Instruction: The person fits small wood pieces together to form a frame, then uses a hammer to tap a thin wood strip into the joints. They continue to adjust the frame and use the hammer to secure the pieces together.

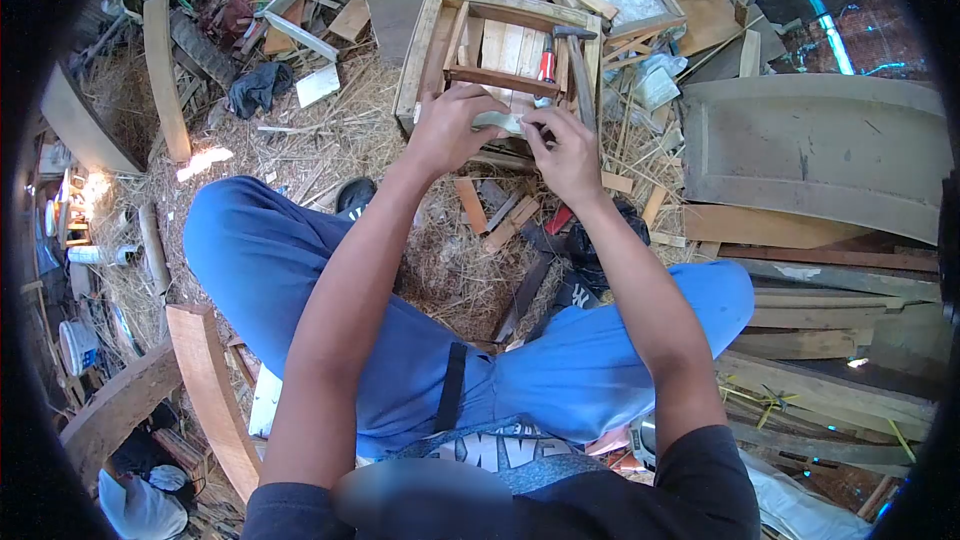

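Note:
Both my hands meet over the near side of a wooden box-like frame (pixel 422 45). My left hand (pixel 452 125) is closed on one end of a small pale strip (pixel 495 121). Its other end is pinched between the thumb and fingers of my right hand (pixel 563 145). I cannot make out what the strip is made of. A hammer (pixel 583 90) rests on the frame's right side, its head at the far end. Beside it, inside the frame, lies a slim red object (pixel 547 62) with a dark top.
Straw and wood scraps cover the ground around my crossed legs. A large wooden panel (pixel 800 145) lies at the right, above stacked boards (pixel 830 315). Curved wooden pieces (pixel 210 390) stand at the left. A dark cloth (pixel 260 87) lies at the upper left.

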{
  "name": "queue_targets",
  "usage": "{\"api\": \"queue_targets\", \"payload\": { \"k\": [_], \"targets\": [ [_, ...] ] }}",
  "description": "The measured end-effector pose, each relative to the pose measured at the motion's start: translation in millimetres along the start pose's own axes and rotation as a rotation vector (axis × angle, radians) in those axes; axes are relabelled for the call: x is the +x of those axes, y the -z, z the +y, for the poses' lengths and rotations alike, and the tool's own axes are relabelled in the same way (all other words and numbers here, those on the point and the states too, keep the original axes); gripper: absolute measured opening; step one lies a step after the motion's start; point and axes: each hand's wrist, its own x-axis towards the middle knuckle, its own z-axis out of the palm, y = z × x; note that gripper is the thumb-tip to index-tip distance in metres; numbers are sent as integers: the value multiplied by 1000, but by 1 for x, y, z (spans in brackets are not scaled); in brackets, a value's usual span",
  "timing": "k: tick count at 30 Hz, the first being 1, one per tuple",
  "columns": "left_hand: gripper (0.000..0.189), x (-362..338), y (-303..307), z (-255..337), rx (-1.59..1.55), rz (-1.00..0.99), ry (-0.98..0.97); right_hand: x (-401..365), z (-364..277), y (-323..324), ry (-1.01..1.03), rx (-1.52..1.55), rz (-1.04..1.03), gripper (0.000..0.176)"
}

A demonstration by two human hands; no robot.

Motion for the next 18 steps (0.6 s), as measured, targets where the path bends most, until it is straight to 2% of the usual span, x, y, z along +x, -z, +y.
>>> {"api": "queue_targets", "payload": {
  "k": [4,6,12,18],
  "targets": [
    [31,0,3,4,13,-1,2,-3,-1,-2,98,-71,34,12],
    [31,-2,4,7,39,28,-12,-5,-1,-3,209,-145,50,16],
    [25,-2,0,1,6,17,-63,-7,2,-5,231,-181,45,19],
    [27,-1,-5,-4,44,65,-100,-5,0,-4,246,-180,45,20]
  ]
}}
